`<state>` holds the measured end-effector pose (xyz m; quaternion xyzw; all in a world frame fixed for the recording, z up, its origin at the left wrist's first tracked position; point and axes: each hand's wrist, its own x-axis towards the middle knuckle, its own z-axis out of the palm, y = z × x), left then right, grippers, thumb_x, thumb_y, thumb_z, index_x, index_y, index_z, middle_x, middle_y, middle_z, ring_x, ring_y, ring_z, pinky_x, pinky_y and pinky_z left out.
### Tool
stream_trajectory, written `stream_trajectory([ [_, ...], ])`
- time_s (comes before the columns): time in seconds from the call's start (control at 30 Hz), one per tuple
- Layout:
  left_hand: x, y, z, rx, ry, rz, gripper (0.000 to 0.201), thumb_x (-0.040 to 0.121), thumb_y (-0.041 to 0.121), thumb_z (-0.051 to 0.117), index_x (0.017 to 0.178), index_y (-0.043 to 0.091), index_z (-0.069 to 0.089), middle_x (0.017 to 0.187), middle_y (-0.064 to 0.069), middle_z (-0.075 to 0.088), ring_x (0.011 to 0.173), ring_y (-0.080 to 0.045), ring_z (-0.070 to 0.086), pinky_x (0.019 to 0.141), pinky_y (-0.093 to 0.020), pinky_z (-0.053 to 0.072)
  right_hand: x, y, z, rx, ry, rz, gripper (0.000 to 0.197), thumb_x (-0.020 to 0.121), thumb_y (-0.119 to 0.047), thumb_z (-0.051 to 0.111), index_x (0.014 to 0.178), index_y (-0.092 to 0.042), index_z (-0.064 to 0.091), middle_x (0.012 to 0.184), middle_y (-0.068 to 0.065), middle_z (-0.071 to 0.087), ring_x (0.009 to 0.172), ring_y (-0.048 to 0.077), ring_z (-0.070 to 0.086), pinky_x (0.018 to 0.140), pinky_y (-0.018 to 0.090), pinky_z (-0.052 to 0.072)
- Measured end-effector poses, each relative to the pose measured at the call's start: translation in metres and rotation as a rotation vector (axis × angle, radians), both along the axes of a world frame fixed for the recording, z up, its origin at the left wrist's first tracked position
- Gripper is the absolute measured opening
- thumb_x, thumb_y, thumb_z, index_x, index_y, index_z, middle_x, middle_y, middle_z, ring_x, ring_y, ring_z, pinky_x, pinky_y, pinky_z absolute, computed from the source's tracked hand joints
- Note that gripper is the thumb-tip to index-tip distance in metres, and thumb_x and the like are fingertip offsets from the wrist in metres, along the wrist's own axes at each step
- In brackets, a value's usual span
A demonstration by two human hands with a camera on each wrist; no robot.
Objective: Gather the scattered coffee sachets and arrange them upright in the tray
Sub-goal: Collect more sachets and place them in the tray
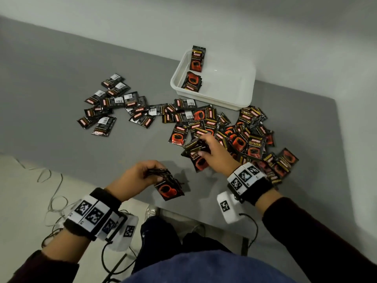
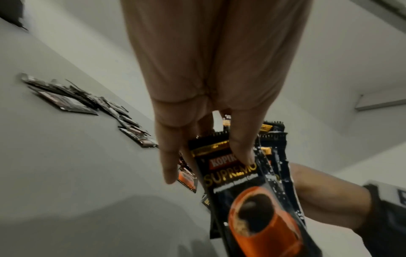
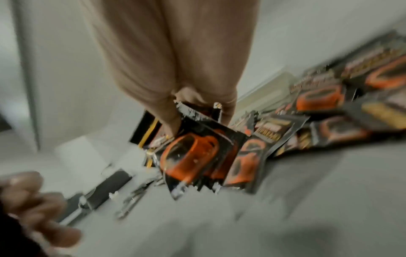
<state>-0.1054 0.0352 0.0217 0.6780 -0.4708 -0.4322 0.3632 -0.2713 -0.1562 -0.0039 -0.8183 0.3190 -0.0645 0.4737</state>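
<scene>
Many black-and-red coffee sachets (image 1: 240, 135) lie scattered flat on the grey table, in a right heap and a left spread (image 1: 110, 105). A white tray (image 1: 244, 99) stands at the back right with two sachets (image 1: 197, 58) inside, one upright against its far left corner, one leaning. My left hand (image 1: 142, 174) grips a small stack of sachets (image 1: 169, 186) above the table's front edge; its fingers (image 2: 239, 147) pinch the top of that stack (image 2: 252, 191). My right hand (image 1: 212, 152) holds several sachets (image 1: 195, 154) at the heap's near edge, blurred in the right wrist view (image 3: 193, 153).
A white wall runs behind the table and the tray. Loose cables (image 1: 53, 193) lie on the pale floor at the lower left. A bare stretch of grey table (image 1: 61, 74) lies at the far left.
</scene>
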Motion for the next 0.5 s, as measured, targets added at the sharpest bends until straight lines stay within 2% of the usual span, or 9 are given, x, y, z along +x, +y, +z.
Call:
stream_trajectory([
  [0.07, 0.002, -0.013, -0.002, -0.012, -0.086, 0.038, 0.021, 0.083, -0.002, 0.062, 0.085, 0.019, 0.062, 0.087, 0.004, 0.065, 0.083, -0.008, 0.062, 0.079, -0.021, 0.05, 0.02, 0.012, 0.0, 0.112, -0.122, -0.14, 0.041, 0.092, -0.004, 0.052, 0.129, -0.011, 0.037, 0.111, -0.009, 0.044, 0.104, 0.001, 0.043, 0.068, -0.006, 0.034],
  [0.13, 0.005, -0.029, -0.007, -0.028, -0.243, 0.17, 0.015, 0.082, 0.002, 0.064, 0.088, 0.016, 0.064, 0.095, 0.0, 0.058, 0.087, -0.014, 0.057, 0.08, -0.021, 0.047, 0.043, 0.027, -0.001, 0.165, -0.203, -0.19, 0.044, 0.09, 0.002, 0.049, 0.13, -0.011, 0.036, 0.117, -0.007, 0.045, 0.111, 0.0, 0.042, 0.079, -0.005, 0.033],
  [0.2, 0.011, -0.043, -0.011, -0.077, -0.334, 0.317, 0.015, 0.078, 0.001, 0.067, 0.091, 0.008, 0.066, 0.105, -0.003, 0.05, 0.092, -0.013, 0.05, 0.081, -0.019, 0.043, 0.063, 0.043, -0.004, 0.184, -0.26, -0.182, 0.047, 0.088, 0.009, 0.045, 0.13, -0.011, 0.037, 0.128, -0.001, 0.047, 0.119, 0.003, 0.041, 0.099, 0.008, 0.033],
  [0.27, 0.02, -0.049, -0.016, -0.174, -0.371, 0.375, 0.017, 0.075, -0.004, 0.067, 0.09, 0.005, 0.066, 0.117, -0.006, 0.043, 0.097, -0.01, 0.046, 0.087, -0.02, 0.043, 0.078, 0.053, -0.009, 0.194, -0.282, -0.187, 0.052, 0.088, 0.012, 0.042, 0.133, -0.013, 0.037, 0.135, 0.006, 0.045, 0.125, 0.009, 0.042, 0.108, 0.022, 0.032],
  [0.33, 0.03, -0.051, -0.022, -0.255, -0.422, 0.36, 0.019, 0.073, -0.008, 0.067, 0.086, 0.006, 0.065, 0.124, -0.002, 0.036, 0.099, 0.004, 0.042, 0.085, -0.007, 0.038, 0.088, 0.059, -0.016, 0.235, -0.293, -0.215, 0.052, 0.088, 0.013, 0.039, 0.132, -0.016, 0.04, 0.136, 0.007, 0.045, 0.126, 0.013, 0.042, 0.109, 0.028, 0.033],
  [0.37, 0.035, -0.05, -0.025, -0.275, -0.437, 0.343, 0.02, 0.072, -0.01, 0.067, 0.085, 0.006, 0.065, 0.125, -0.002, 0.035, 0.1, 0.007, 0.04, 0.082, -0.003, 0.035, 0.092, 0.06, -0.019, 0.266, -0.32, -0.22, 0.051, 0.086, 0.015, 0.036, 0.128, -0.013, 0.043, 0.133, 0.009, 0.046, 0.125, 0.018, 0.044, 0.109, 0.032, 0.035],
  [0.43, 0.044, -0.049, -0.034, -0.305, -0.447, 0.304, 0.023, 0.07, -0.013, 0.067, 0.083, 0.005, 0.065, 0.126, -0.009, 0.039, 0.102, 0.001, 0.042, 0.084, -0.006, 0.035, 0.098, 0.065, -0.026, 0.33, -0.356, -0.223, 0.052, 0.08, 0.021, 0.033, 0.12, -0.009, 0.045, 0.124, 0.011, 0.047, 0.121, 0.026, 0.046, 0.107, 0.038, 0.037],
  [0.5, 0.056, -0.05, -0.044, -0.309, -0.421, 0.247, 0.024, 0.07, -0.014, 0.066, 0.084, 0.006, 0.063, 0.122, -0.01, 0.046, 0.105, -0.01, 0.047, 0.09, -0.017, 0.04, 0.108, 0.069, -0.034, 0.372, -0.296, -0.249, 0.052, 0.078, 0.019, 0.037, 0.119, -0.012, 0.042, 0.121, 0.011, 0.046, 0.117, 0.025, 0.047, 0.102, 0.036, 0.04],
])
